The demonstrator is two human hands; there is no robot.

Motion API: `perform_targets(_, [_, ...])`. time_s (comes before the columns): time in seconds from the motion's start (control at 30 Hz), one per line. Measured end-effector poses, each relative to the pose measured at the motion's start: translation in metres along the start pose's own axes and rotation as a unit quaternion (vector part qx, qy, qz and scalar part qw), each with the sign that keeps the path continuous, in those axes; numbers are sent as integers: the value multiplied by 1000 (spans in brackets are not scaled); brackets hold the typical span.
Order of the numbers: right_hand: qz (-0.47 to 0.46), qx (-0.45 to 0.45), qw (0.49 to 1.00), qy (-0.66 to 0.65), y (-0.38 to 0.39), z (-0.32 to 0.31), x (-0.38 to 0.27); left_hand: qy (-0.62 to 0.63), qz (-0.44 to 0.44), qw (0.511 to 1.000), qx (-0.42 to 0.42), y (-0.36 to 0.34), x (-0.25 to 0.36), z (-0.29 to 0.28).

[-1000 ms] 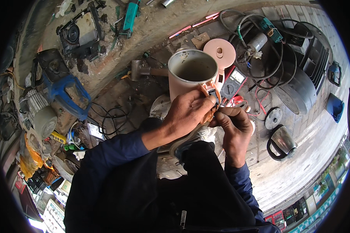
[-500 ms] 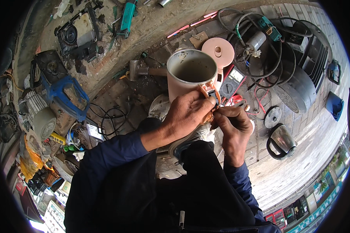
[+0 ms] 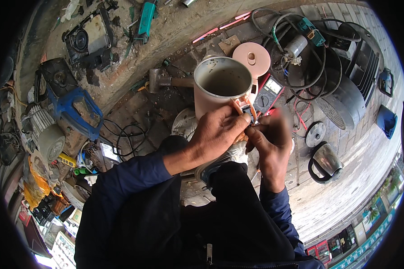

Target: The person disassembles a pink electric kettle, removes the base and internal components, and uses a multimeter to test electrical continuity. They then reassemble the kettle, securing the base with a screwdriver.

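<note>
In front of me stands a pale pink electric kettle [image 3: 205,102], lidless, its stained metal inside in view. Its orange-pink handle [image 3: 235,104] faces me, with a small black part set within it. My left hand [image 3: 213,134] is closed on the handle, thumb on top beside that black part. Close against the handle's right side, my right hand [image 3: 271,150] is closed in a pinch. What lies between its fingertips is too small to tell, and some of its fingers are blurred. A round pink lid [image 3: 257,65] rests just behind the kettle.
A multimeter [image 3: 271,91] with red leads lies right of the kettle. A hammer [image 3: 175,82] lies to its left. Further right are a metal jug [image 3: 328,162], a disc [image 3: 315,135] and coiled cables [image 3: 321,76]. A blue tool housing [image 3: 78,112] and motor [image 3: 51,141] sit at left.
My right hand has shifted slightly up, its fingers blurred by motion. The kettle and its handle have tilted or moved a little, and more of the handle's inside shows.
</note>
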State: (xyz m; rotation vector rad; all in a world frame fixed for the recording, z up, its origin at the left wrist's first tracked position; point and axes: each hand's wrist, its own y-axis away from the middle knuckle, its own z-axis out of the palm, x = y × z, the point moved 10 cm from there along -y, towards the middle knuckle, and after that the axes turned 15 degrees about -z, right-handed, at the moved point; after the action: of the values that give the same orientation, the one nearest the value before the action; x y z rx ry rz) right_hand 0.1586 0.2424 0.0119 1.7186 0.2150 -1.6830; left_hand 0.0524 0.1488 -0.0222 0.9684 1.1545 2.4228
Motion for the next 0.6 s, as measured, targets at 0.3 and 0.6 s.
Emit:
perform_targets(0.3, [19,-17,999,18,-9,-1,-1,5,7,1000,22,1,1,1])
perform_targets(0.6, [27,-41,996,69,-11,4,-4,-2,3,1000,7,1,2,0])
